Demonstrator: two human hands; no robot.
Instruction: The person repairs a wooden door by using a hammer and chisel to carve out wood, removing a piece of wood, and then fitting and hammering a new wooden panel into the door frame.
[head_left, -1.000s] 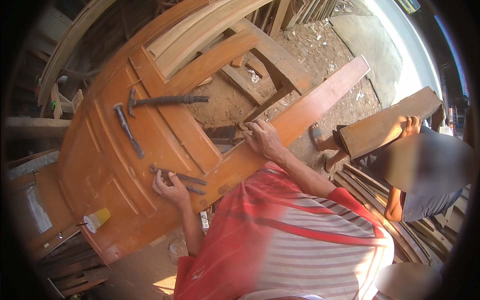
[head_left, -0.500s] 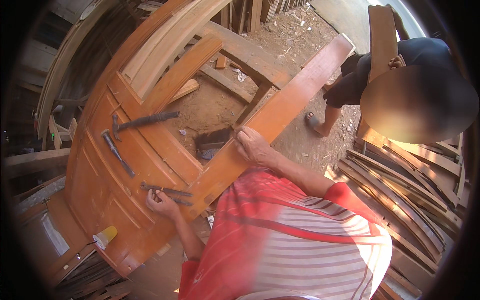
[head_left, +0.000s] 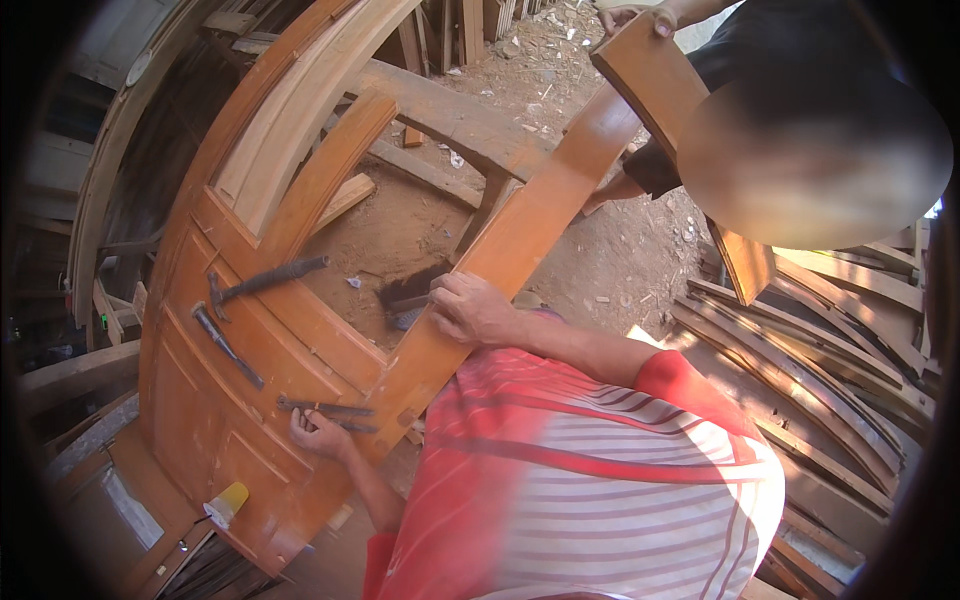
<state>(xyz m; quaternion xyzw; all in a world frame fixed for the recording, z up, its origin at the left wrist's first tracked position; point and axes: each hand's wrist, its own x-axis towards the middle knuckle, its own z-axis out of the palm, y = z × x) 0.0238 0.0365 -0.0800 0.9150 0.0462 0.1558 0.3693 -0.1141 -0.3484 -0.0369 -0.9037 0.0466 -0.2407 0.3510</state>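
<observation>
An orange-brown wooden door (head_left: pixel 215 400) with raised panels lies flat before me. My left hand (head_left: pixel 322 436) is closed at the dark metal pincers (head_left: pixel 335 409), which lie low over the panel with their long legs pointing right. My right hand (head_left: pixel 470 308) rests on the door's long side rail (head_left: pixel 530 238), fingers curled over its inner edge. Left of the opening lie a claw hammer (head_left: pixel 270 282) with a dark grip and a second metal tool (head_left: pixel 228 347), shaped like a chisel. The palm sides of both hands are hidden.
At the right another person holds a wooden board (head_left: pixel 655 80) over the rail's far end. Stacked timber strips (head_left: pixel 800 370) lie on the ground at right. A yellow-and-white cup (head_left: pixel 228 503) sits near the door's lower-left edge. A rough wooden bench (head_left: pixel 450 115) shows beneath the frame.
The other person has moved nearer, and their board now leans over the rail's far end. My view has shifted slightly; both my hands stay at about the same places on the door.
</observation>
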